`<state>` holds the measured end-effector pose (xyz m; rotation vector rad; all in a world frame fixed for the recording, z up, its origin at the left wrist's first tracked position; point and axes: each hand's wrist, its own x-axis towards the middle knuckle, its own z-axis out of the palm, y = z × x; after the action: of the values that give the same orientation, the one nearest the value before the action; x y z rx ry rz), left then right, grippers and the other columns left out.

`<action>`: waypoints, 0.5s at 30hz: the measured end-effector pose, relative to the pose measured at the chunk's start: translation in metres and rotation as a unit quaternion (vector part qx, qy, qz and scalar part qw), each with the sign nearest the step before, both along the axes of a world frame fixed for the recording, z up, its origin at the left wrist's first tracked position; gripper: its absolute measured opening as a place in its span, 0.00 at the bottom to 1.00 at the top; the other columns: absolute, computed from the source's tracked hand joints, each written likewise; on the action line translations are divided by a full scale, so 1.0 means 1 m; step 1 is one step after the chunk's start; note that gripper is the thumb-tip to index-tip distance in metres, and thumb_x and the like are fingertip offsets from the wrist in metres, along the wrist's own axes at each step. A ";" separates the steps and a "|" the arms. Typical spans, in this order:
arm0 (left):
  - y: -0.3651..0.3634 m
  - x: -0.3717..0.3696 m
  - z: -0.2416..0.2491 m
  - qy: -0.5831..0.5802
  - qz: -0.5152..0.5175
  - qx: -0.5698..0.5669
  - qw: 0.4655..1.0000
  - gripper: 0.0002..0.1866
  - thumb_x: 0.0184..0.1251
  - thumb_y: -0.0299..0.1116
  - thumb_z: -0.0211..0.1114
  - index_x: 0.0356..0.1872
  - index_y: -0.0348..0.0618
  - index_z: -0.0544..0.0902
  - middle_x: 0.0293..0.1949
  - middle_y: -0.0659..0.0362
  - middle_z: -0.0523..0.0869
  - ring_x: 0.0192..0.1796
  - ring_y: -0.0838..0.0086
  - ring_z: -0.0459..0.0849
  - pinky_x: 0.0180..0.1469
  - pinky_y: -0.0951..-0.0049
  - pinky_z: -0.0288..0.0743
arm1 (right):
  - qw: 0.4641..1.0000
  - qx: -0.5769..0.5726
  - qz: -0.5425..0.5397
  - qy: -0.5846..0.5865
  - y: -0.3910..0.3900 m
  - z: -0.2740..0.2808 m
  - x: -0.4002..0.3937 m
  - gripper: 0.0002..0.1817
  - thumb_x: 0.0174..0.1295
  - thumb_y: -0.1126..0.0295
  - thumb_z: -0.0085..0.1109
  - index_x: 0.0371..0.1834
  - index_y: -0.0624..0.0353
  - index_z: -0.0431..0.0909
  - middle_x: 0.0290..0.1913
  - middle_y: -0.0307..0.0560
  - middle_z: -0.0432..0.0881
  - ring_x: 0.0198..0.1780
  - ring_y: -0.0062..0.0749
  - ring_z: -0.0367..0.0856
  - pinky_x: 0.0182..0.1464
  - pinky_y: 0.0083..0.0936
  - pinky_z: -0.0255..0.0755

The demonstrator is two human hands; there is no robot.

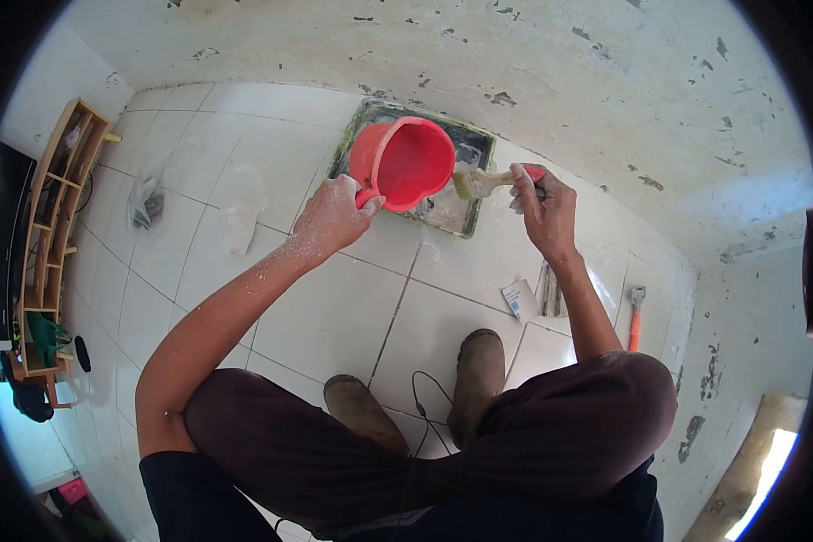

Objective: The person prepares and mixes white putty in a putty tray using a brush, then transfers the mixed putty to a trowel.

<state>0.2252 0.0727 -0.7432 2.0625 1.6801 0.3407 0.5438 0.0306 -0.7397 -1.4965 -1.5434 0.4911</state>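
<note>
My left hand (pixel 334 213), dusted with white powder, is closed round the handle of a red dipper (pixel 417 164). The dipper is tilted over a dark rectangular tray (pixel 470 226) with greyish-white material in it. In my right hand (pixel 544 206) is a paintbrush (pixel 483 182), its bristles pointing left, close to the dipper's right rim. The brush is above the tray's right side. Part of the tray is hidden behind the dipper.
A scraper with an orange handle (pixel 635 327) lies on the right. Near my boots are a torn packet (pixel 520 299) and a cable (pixel 422 411). A plastic bag (pixel 143 202) and a wooden shelf (pixel 54 203) are at the left. The patchy wall (pixel 533 81) rises beyond the tray.
</note>
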 end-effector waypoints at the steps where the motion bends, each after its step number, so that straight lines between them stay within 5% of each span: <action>1: 0.000 0.000 0.001 0.001 0.000 -0.001 1.000 0.22 0.71 0.47 0.72 0.36 0.30 0.89 0.27 0.41 0.88 0.35 0.47 0.91 0.41 0.51 0.83 | 1.000 0.010 0.003 -0.009 0.000 0.001 0.000 0.19 0.78 0.59 0.62 0.46 0.69 0.87 0.25 0.47 0.85 0.25 0.25 0.82 0.30 0.25 0.75; 15: -0.002 0.001 0.004 0.000 -0.001 -0.004 1.000 0.23 0.70 0.47 0.72 0.35 0.30 0.88 0.28 0.40 0.89 0.36 0.47 0.91 0.42 0.51 0.83 | 1.000 0.018 -0.002 -0.020 -0.002 0.012 0.003 0.19 0.79 0.58 0.60 0.46 0.68 0.87 0.27 0.47 0.85 0.27 0.23 0.79 0.33 0.25 0.74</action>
<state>0.2258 0.0704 -0.7387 2.0575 1.6763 0.3331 0.5464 0.0290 -0.7280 -1.4893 -1.5720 0.4312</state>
